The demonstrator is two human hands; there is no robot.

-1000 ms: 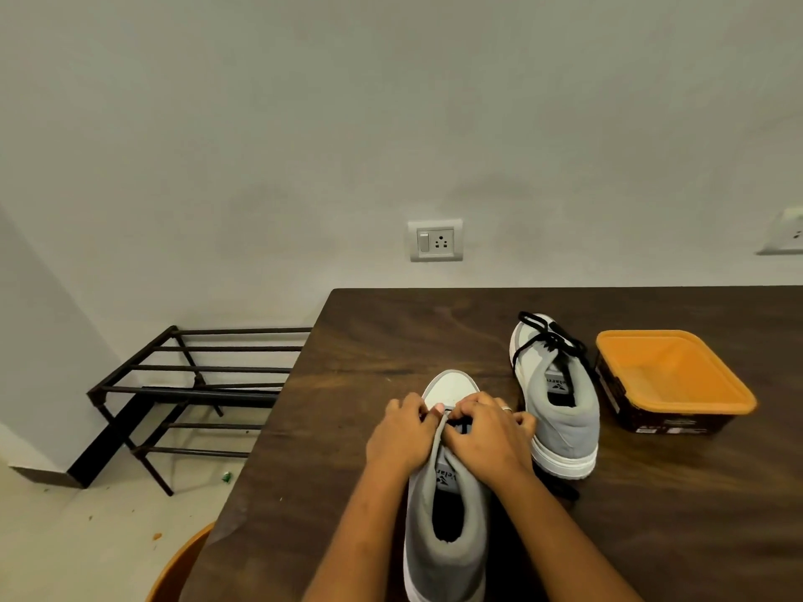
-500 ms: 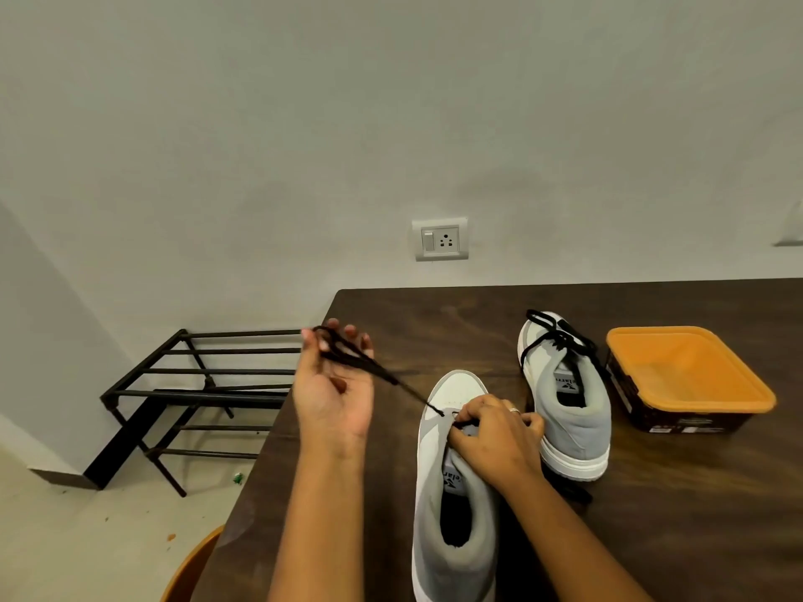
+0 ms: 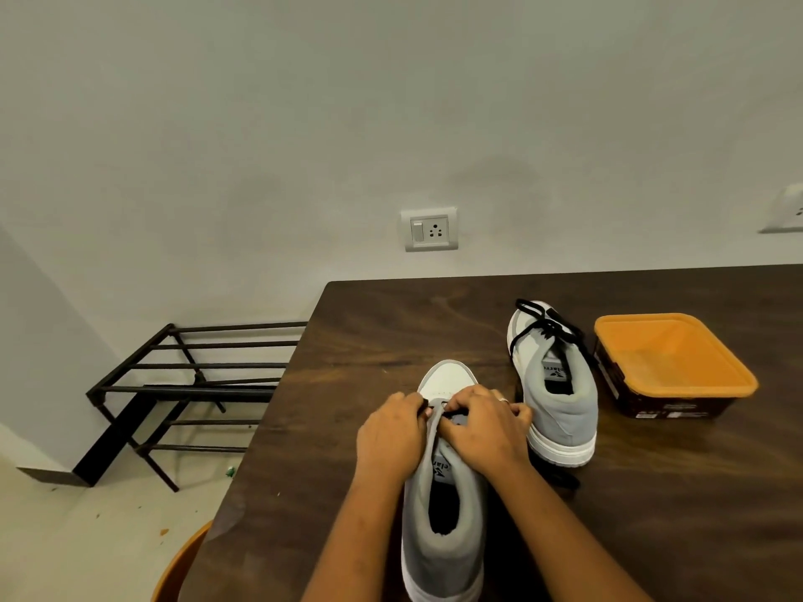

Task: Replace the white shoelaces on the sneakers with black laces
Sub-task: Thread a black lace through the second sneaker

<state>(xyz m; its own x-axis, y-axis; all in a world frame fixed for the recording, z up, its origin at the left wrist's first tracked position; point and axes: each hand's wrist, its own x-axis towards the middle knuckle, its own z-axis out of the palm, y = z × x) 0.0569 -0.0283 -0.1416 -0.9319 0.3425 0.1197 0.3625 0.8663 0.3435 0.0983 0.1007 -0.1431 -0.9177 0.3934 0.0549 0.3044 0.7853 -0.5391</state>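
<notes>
The step in hand seems to be the threading of the second shoe: the near sneaker (image 3: 443, 527), a shoe with a soft grey collar, a white smooth toe and a white rubber sole, stands at the near edge of the dark brown wooden table (image 3: 391, 332) with its heel toward the person. Both hands meet over its eyelet rows. The left hand (image 3: 391, 436) has its fingers curled, and at the fingertips a short dark piece of the loose black lace (image 3: 426, 404) shows, so it appears to pinch it. The right hand (image 3: 482, 432) lies bent over the tongue; whether it holds the lace or only presses on the upper I cannot tell, because the fingers hide it. Another part of this thin, limp cord lies on the table just beside the shoe, on the right. The far sneaker (image 3: 560, 410), of the same grey and white materials, already carries a tied black lace (image 3: 543, 330) and looks finished. No white lace is visible. The next move, I judge, calls for a fine pinch on the stiff tip, for pushing it through a small hole, and then a pull to take up the slack evenly. Near the far sneaker stands a dark rectangular plastic tub with an orange rim (image 3: 678, 391), glossy and rigid.
</notes>
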